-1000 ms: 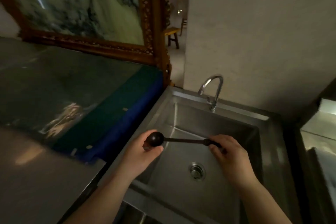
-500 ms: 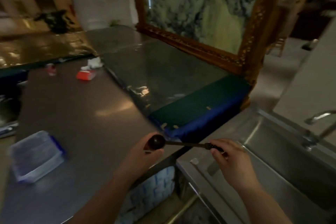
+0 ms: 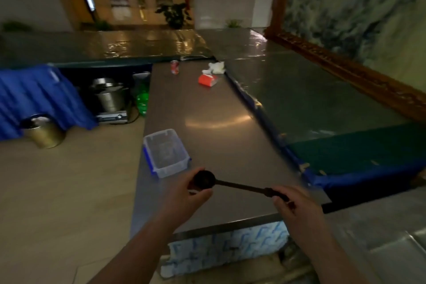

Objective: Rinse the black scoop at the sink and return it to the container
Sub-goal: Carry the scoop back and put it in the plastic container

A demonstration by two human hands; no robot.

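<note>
I hold the black scoop (image 3: 232, 184) level over the near end of the steel counter (image 3: 207, 117). My left hand (image 3: 187, 193) cups its round bowl from the left. My right hand (image 3: 297, 208) grips the end of its thin handle. The clear plastic container (image 3: 166, 152) with blue clips sits open on the counter's left edge, just beyond and slightly left of the bowl. It looks empty. The sink is almost out of view, only its steel edge (image 3: 391, 244) showing at the lower right.
A red packet (image 3: 207, 79), white crumpled tissue (image 3: 216, 67) and a red can (image 3: 174, 67) lie at the counter's far end. A raised plastic-covered surface (image 3: 311, 99) with blue edging runs along the right. Metal pots (image 3: 110, 97) and a brass bucket (image 3: 43, 131) stand on the floor at left.
My view has swung left from the sink to the long counter. Both hands keep the same hold on the scoop, which is now close to the clear container.
</note>
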